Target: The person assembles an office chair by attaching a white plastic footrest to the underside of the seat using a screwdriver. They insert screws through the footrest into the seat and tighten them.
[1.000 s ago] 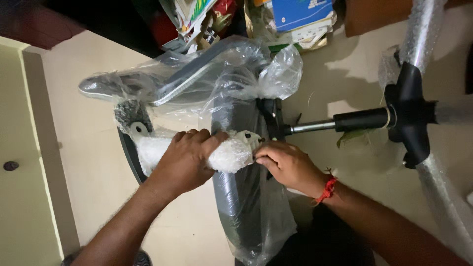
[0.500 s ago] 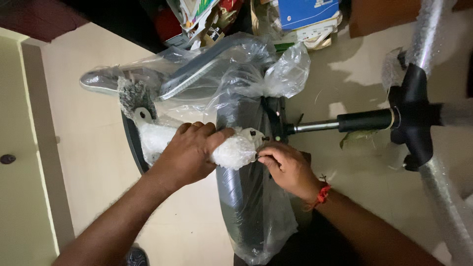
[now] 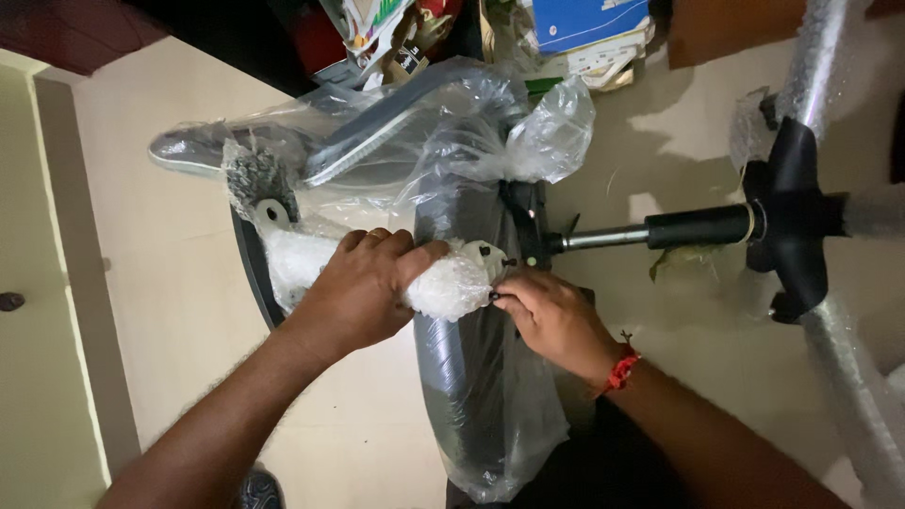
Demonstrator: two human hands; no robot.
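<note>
Here your left hand (image 3: 363, 292) grips the wrapped armrest (image 3: 377, 273); your right hand (image 3: 551, 320) pinches a screw (image 3: 494, 296) beside it.

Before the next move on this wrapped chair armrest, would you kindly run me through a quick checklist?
1. Left hand grips the bubble-wrapped armrest: ok.
2. Right hand fingertips pinch at the armrest's end: ok.
3. Whether they hold a screw there: cannot tell, too small.
4. Plastic bag off the seat: not ok, it covers it.
5. Gas cylinder seated in the black base: ok.
6. Floor clutter away from the hands: ok.
</note>
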